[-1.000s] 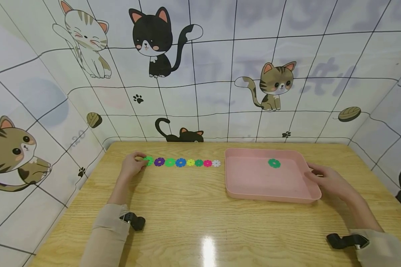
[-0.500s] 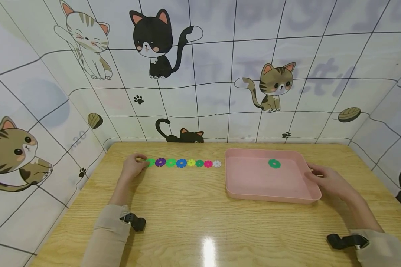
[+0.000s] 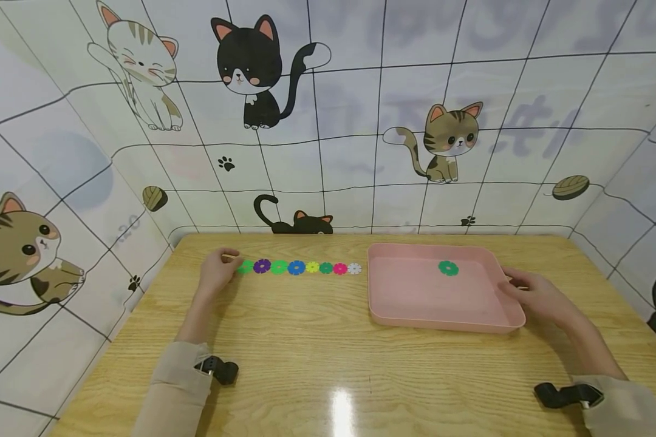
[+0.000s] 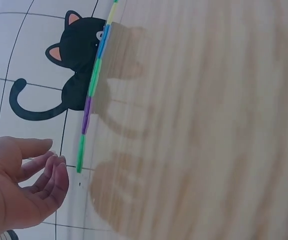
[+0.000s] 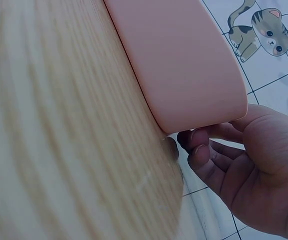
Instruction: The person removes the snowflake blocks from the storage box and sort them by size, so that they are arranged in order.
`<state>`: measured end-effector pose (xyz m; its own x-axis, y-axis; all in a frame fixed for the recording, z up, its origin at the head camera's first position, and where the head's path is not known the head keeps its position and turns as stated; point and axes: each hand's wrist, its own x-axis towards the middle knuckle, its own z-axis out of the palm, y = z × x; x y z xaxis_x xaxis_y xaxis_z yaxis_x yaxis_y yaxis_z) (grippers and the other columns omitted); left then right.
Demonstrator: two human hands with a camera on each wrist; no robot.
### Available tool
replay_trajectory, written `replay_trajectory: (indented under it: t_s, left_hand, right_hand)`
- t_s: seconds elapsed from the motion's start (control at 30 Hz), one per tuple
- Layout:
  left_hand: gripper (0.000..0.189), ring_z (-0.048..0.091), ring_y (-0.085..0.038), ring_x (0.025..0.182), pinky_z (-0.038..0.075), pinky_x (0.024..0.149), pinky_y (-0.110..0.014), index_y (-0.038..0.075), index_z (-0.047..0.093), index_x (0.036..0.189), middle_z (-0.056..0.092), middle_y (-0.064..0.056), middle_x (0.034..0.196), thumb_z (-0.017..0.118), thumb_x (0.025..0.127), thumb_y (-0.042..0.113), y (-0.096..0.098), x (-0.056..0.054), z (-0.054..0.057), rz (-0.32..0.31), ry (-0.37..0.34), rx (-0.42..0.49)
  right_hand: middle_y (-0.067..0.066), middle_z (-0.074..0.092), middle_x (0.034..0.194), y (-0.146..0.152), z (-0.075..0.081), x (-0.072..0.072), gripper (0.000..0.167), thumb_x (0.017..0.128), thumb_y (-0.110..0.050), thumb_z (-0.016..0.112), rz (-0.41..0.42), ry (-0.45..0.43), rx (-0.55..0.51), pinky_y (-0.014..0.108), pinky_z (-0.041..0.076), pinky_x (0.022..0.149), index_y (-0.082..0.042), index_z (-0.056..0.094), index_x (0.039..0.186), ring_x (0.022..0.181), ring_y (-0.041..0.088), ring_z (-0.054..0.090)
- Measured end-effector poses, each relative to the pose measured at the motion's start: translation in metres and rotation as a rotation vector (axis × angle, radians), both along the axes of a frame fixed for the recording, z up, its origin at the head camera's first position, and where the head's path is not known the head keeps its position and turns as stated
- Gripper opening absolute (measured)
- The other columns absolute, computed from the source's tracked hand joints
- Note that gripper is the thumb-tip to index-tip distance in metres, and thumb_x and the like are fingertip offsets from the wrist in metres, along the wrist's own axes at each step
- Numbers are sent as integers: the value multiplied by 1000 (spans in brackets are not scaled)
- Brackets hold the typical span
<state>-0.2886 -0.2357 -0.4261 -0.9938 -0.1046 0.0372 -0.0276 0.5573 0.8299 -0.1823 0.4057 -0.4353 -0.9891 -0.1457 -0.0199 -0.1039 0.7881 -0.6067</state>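
Observation:
A row of flower-shaped plastic discs lies flat along the table's far left side. From the left it runs bright green [image 3: 246, 267], purple [image 3: 262, 266], green [image 3: 279, 267], blue [image 3: 296, 267], yellow [image 3: 312, 267], dark green [image 3: 325, 267], pink [image 3: 340, 269] and white [image 3: 354, 268]. Just left of the end green disc is my left hand [image 3: 216, 271]; the left wrist view shows a gap between its loosely bent, bare fingers and that disc [image 4: 80, 155]. My right hand [image 3: 538, 296] grips the right wall of a pink tray [image 3: 415, 297], thumb over the rim. One green disc [image 3: 449, 268] lies in the tray.
The wooden table [image 3: 306, 364] ends at a wall hanging [image 3: 350, 164] printed with cartoon cats and grid lines. Its sides also rise left and right of the table. A black wrist camera [image 3: 218, 369] sits on my left sleeve, another camera [image 3: 568, 394] on my right.
The end green disc, earlier under my left fingers and tilted, now lies flat in the row. My left hand has let it go. The right hand and tray have stayed put.

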Motion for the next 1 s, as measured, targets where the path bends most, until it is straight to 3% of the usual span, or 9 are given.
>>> replay_trajectory:
  t_s: [0.2,0.37,0.53,0.77,1.0]
  left_hand:
    - [30,64,-28,83,50,61,-22,-6,62,123,62,-15,99,63,99,13,17,2,6,-37,53,30]
    - [28,62,-30,94,49,71,-24,-3,65,120,64,-15,101,64,99,15,34,6,11,-78,121,9]
    - [27,64,-30,92,50,74,-28,-2,66,118,65,-15,99,65,98,15,54,10,14,-142,153,29]
    - [29,60,-25,89,48,71,-29,-2,64,122,64,-13,100,66,99,14,87,19,16,-261,122,78]
    - [24,61,-24,87,49,70,-28,-1,66,118,64,-11,96,68,97,10,120,24,15,-325,150,93]
  right_hand:
    - [26,63,118,1,0,0,60,107,-28,53,1,-3,-6,23,46,72,12,36,149,102,26,57]
    - [26,63,118,0,1,0,61,107,-29,52,-4,-11,-7,24,47,72,12,36,149,105,29,57]
    - [27,62,119,-2,3,1,61,107,-29,52,-11,-8,-4,24,46,73,11,36,149,107,34,57]
    - [29,61,120,-2,3,1,62,107,-31,52,-18,-15,3,26,47,74,11,35,149,109,38,57]
    - [28,61,120,-2,2,1,62,107,-31,52,-22,-23,3,27,47,74,11,35,149,108,37,57]
